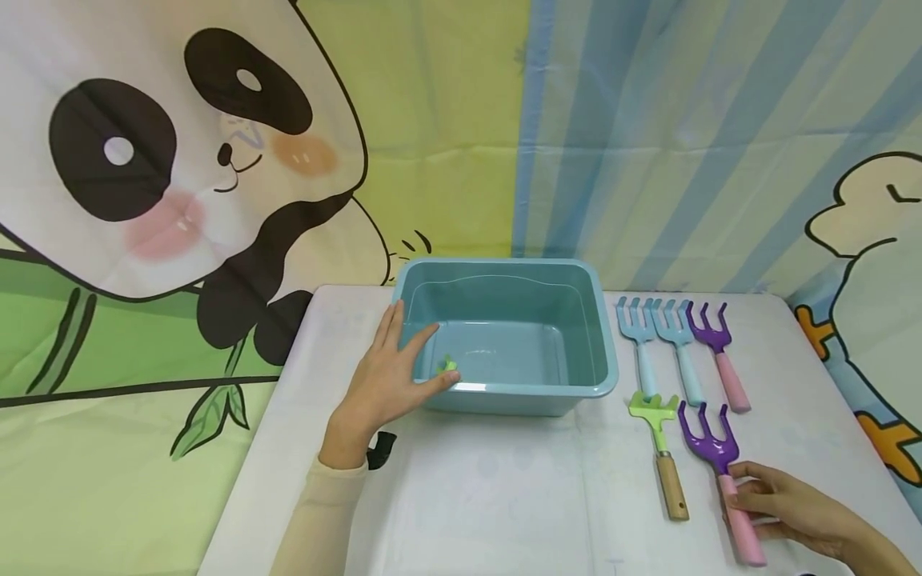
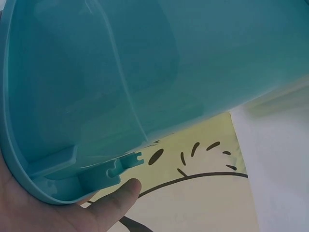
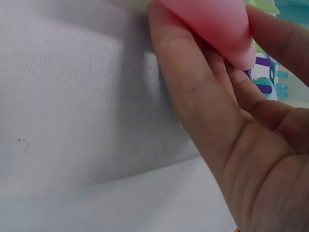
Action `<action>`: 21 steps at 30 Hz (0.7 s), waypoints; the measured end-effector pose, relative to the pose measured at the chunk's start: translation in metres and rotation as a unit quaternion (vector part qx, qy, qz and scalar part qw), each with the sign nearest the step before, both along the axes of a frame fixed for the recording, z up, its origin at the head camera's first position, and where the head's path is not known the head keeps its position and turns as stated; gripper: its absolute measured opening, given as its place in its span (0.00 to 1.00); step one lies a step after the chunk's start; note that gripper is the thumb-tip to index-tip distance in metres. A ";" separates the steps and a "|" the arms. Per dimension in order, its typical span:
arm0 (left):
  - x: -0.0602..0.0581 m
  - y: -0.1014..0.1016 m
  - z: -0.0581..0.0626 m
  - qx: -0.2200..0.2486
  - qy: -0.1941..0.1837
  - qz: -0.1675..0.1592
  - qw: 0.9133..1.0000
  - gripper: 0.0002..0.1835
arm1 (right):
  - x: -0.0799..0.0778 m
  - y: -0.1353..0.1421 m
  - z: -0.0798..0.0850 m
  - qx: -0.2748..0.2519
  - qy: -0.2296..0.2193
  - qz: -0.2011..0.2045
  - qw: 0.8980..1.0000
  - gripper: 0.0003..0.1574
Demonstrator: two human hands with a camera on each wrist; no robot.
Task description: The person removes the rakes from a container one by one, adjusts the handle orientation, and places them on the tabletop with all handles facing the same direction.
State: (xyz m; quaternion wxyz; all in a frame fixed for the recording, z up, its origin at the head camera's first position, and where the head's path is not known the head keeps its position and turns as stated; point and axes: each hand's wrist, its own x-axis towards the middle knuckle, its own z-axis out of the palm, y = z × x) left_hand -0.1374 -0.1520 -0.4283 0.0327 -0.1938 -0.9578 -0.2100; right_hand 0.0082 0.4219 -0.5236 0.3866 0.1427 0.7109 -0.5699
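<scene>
My left hand (image 1: pixel 392 376) is spread at the left front corner of a teal plastic basin (image 1: pixel 504 390), its thumb along the front rim. In the left wrist view, one finger (image 2: pixel 123 195) shows beside the basin's outer wall. A small bright green piece (image 1: pixel 448 364) lies inside near that corner, partly hidden by the front wall. At the table's right front, my right hand (image 1: pixel 799 508) holds a purple garden hand fork (image 1: pixel 713 448) by its pink handle, between thumb and fingers. In the right wrist view, fingers (image 3: pixel 186 72) curve around the pink handle (image 3: pixel 217 29).
Two light blue hand forks (image 1: pixel 644 352) and another purple fork (image 1: pixel 720 344) with a pink handle lie in a row right of the basin. In front of them lies a green fork (image 1: pixel 659 432) with a wooden handle. A white cloth covers the table (image 1: pixel 490 496); a printed curtain (image 1: pixel 446 120) hangs behind.
</scene>
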 end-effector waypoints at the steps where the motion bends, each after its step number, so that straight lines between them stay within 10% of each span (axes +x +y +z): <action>1: 0.000 0.000 0.000 0.000 0.000 0.000 1.000 0.49 | 0.000 -0.001 0.000 0.003 0.000 -0.002 1.000 0.39; 21: 0.000 0.000 -0.001 0.002 0.001 0.002 1.000 0.49 | -0.023 -0.020 0.026 0.212 0.046 0.045 0.975 0.29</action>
